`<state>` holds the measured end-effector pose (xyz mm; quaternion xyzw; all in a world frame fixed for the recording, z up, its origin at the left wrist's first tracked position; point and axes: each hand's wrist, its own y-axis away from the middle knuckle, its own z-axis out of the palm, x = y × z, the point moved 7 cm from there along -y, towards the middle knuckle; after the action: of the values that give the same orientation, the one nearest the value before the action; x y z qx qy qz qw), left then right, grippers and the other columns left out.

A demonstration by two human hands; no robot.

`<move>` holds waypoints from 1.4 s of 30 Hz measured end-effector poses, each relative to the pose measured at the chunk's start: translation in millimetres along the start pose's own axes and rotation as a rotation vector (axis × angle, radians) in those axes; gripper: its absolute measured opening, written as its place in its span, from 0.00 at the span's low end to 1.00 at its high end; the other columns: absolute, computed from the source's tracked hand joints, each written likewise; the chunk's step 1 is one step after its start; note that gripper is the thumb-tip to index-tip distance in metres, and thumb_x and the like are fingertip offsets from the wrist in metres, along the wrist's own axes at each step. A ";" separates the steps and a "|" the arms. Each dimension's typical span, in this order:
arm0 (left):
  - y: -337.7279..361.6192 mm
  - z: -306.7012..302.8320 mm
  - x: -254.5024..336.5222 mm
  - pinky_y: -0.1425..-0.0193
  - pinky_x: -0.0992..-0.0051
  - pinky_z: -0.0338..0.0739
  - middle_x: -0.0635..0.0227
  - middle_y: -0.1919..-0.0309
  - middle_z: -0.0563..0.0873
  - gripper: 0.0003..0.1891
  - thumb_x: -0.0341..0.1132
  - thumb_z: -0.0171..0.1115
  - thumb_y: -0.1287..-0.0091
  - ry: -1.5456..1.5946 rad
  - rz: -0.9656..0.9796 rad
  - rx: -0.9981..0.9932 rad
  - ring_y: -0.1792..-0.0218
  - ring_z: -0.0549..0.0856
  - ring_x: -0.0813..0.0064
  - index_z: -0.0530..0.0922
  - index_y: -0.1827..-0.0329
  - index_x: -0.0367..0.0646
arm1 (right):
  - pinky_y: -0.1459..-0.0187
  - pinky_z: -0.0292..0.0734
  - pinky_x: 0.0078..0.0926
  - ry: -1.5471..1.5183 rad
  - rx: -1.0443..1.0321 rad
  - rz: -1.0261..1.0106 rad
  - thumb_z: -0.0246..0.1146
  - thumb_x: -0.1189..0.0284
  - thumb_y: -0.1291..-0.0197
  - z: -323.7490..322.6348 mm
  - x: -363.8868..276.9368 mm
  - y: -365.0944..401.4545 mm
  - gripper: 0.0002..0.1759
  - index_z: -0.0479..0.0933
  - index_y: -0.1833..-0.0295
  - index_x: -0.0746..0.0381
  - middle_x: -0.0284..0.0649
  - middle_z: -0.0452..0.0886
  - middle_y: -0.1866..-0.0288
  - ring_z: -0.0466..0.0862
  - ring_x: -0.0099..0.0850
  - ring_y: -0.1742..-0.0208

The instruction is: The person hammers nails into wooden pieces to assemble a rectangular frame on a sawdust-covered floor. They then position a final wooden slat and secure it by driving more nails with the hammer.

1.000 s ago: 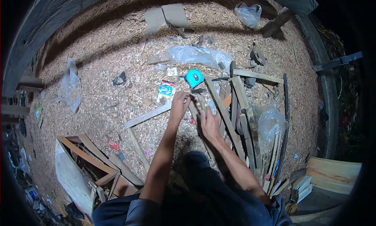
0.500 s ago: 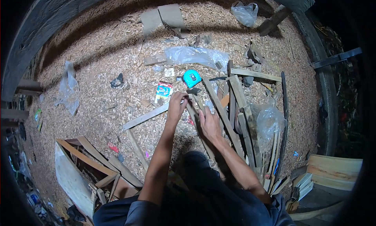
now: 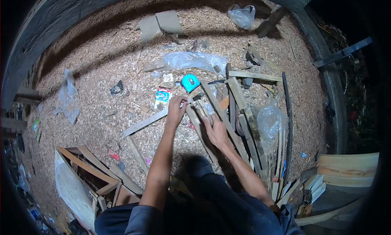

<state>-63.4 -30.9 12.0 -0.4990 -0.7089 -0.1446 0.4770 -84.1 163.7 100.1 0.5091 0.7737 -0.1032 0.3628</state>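
Observation:
My right hand (image 3: 217,132) is wrapped round the handle of a hammer (image 3: 202,107), whose dark head (image 3: 198,97) points away from me. My left hand (image 3: 176,111) is closed in a pinch beside the hammer head; whatever small thing lies between its fingertips is too small to name. Between my hands a narrow wooden strip (image 3: 200,132) runs towards me, its far end near the left fingertips. A longer pale strip (image 3: 146,123) slants from under the left hand to the lower left. Just beyond the hands lie a turquoise tape measure (image 3: 190,83) and a red, white and blue packet (image 3: 163,97).
Several wooden slats (image 3: 238,94) lie to the right, with clear plastic (image 3: 269,121) among them. At lower left stands a wooden frame piece (image 3: 87,165). A plastic sheet (image 3: 193,60) and cardboard (image 3: 169,23) lie farther off on wood shavings. Beams border the area.
The view has shifted, so the ground things appear farther left. The hammer head has moved slightly right relative to the tape measure. Both hands keep their grips.

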 end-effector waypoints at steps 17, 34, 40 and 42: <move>-17.3 -32.4 -46.4 0.44 0.58 0.70 0.59 0.59 0.82 0.10 0.37 0.58 0.38 -0.490 -0.324 0.248 0.53 0.78 0.56 0.78 0.58 0.43 | 0.52 0.73 0.52 -0.107 0.025 -0.023 0.54 0.59 0.30 -29.1 8.5 21.2 0.21 0.72 0.44 0.67 0.67 0.80 0.59 0.80 0.64 0.53; -19.1 -23.3 -37.7 0.71 0.57 0.81 0.54 0.85 0.83 0.24 0.47 0.49 0.29 -0.687 -0.457 0.075 0.82 0.85 0.55 0.85 0.77 0.45 | 0.64 0.71 0.59 0.016 -0.004 -0.123 0.54 0.60 0.28 29.4 16.7 -26.1 0.17 0.70 0.44 0.61 0.63 0.79 0.73 0.79 0.66 0.67; -19.1 -15.2 -46.4 0.67 0.56 0.82 0.50 0.81 0.85 0.30 0.49 0.44 0.27 -0.661 -0.466 -0.070 0.77 0.87 0.52 0.86 0.78 0.40 | 0.67 0.71 0.59 0.111 -0.044 -0.150 0.53 0.61 0.27 27.1 -0.7 -23.3 0.16 0.70 0.47 0.63 0.63 0.79 0.74 0.80 0.64 0.69; -19.4 -15.1 -47.6 0.66 0.55 0.82 0.49 0.80 0.85 0.30 0.49 0.44 0.27 -0.647 -0.497 -0.086 0.76 0.87 0.51 0.85 0.78 0.39 | 0.68 0.71 0.59 0.147 -0.046 -0.152 0.53 0.61 0.27 28.4 1.1 -24.0 0.16 0.70 0.47 0.63 0.64 0.78 0.74 0.80 0.64 0.69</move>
<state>-69.5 -77.2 -14.3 -0.3518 -0.9147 -0.1203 0.1586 -92.1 138.4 74.0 0.4467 0.8367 -0.0752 0.3077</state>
